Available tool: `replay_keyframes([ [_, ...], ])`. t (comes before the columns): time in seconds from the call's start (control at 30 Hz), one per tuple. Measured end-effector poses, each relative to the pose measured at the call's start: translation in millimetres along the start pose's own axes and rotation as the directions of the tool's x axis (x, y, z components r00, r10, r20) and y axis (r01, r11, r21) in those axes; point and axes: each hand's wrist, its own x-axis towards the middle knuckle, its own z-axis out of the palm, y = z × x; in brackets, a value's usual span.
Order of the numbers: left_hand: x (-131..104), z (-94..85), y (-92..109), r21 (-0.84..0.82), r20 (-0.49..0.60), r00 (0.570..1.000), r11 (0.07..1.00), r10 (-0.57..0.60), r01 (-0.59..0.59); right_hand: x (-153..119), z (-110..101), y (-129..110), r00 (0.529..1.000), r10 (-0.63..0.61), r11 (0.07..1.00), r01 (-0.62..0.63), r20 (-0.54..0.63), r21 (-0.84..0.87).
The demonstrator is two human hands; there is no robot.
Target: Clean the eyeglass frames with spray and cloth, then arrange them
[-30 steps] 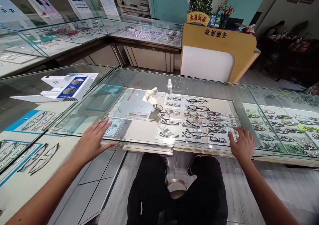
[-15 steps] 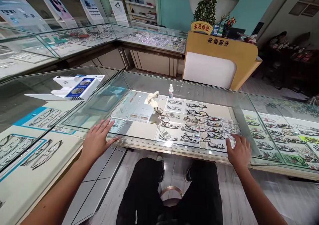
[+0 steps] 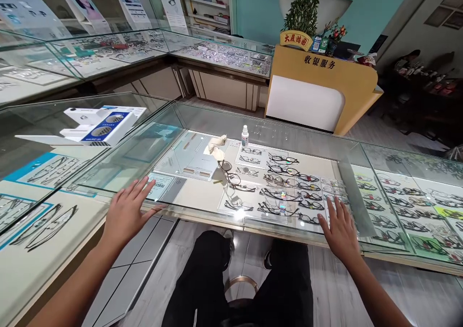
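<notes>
My left hand (image 3: 126,211) rests at the near edge of the glass display case (image 3: 202,213), palm down with its fingers spread and nothing in it. My right hand (image 3: 340,228) lies at the same edge farther right, fingers apart, also holding nothing. Between them, toward the middle, a pair of eyeglasses (image 3: 233,177) stands near a crumpled cream cloth (image 3: 217,147). A small white bottle (image 3: 245,136) stands upright behind these. Several rows of eyeglasses (image 3: 280,194) show under the glass, closest to my right hand.
An opened white and blue box (image 3: 108,127) sits on the glass at the left. More frames (image 3: 54,225) lie in the left case. Beyond stands a yellow counter (image 3: 361,86) with a plant (image 3: 303,8). A stool's ring (image 3: 242,281) shows between my legs.
The view has shifted slightly, so the cases and box appear a little farther left. My right hand's fingers have straightened and spread. My left hand stays at the case edge.
</notes>
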Motion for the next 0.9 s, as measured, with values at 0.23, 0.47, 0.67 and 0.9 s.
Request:
replay_keyframes([
  [0.23,-4,-3.2,4,-0.001,0.037,0.999,1.000,-0.024,0.024,-8,-3,-5,0.999,0.008,1.000,-0.008,0.031,0.008],
  [0.47,-2,-7.7,11,0.041,0.084,0.994,0.997,-0.063,0.060,-9,-4,-7,0.999,0.030,1.000,-0.030,0.035,0.008],
  [0.67,-9,0.1,1,0.051,0.038,0.999,0.999,-0.006,0.004,-5,6,5,1.000,-0.007,1.000,0.007,-0.009,-0.022],
  [0.9,-5,1.4,7,0.079,0.043,0.999,0.997,-0.010,0.007,5,-4,3,0.998,0.036,0.999,-0.036,-0.056,-0.008],
])
